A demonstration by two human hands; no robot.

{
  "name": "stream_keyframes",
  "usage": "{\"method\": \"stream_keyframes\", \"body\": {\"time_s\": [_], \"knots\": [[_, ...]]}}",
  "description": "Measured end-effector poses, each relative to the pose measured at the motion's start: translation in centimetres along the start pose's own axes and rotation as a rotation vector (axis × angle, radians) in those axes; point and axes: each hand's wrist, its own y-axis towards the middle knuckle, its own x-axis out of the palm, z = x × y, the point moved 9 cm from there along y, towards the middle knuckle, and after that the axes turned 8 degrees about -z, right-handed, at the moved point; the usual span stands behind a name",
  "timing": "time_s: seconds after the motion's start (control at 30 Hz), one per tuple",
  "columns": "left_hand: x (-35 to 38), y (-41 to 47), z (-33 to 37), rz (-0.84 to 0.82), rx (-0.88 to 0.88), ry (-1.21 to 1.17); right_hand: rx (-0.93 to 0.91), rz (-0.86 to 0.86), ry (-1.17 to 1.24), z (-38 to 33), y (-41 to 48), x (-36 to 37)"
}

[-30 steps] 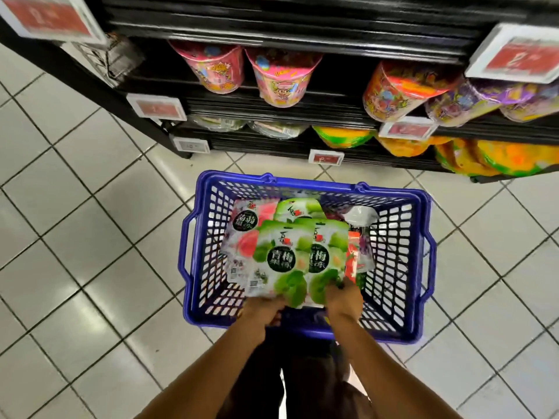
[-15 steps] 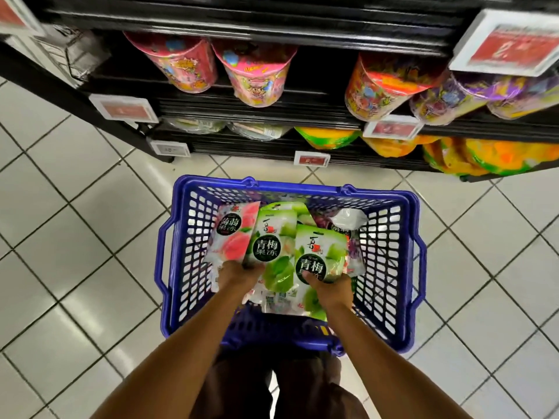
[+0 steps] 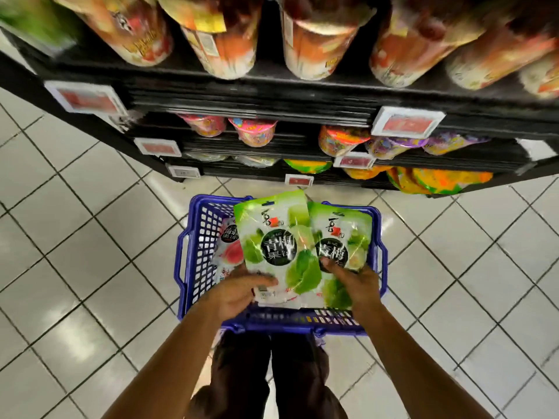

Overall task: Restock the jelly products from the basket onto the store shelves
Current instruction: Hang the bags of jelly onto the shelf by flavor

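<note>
A blue plastic basket (image 3: pixel 193 255) stands on the tiled floor below the shelves. My left hand (image 3: pixel 239 293) grips the bottom edge of a green jelly pouch (image 3: pixel 276 243), lifted above the basket. My right hand (image 3: pixel 355 282) holds a second green jelly pouch (image 3: pixel 344 237) beside it, thumb on its front. A pink jelly pouch (image 3: pixel 231 246) still lies in the basket at the left, partly hidden by the green one.
Black store shelves (image 3: pixel 272 95) rise ahead, with tubs of snacks on top, pink and orange jelly cups (image 3: pixel 254 131) lower down, and yellow-green bags (image 3: pixel 438 179) at the bottom right. White price tags (image 3: pixel 406 122) line the shelf edges. My legs stand behind the basket.
Both hands have lifted the two green pouches up out of the basket. The view has risen, bringing a higher shelf of tubs into sight.
</note>
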Motion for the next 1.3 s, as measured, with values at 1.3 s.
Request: {"method": "stream_keyframes", "body": {"time_s": [1.3], "knots": [[53.6,-83.1,53.8,-0.133,1.661,0.681,-1.656,0.215,0.461,-65.2,-83.6,-34.3]]}}
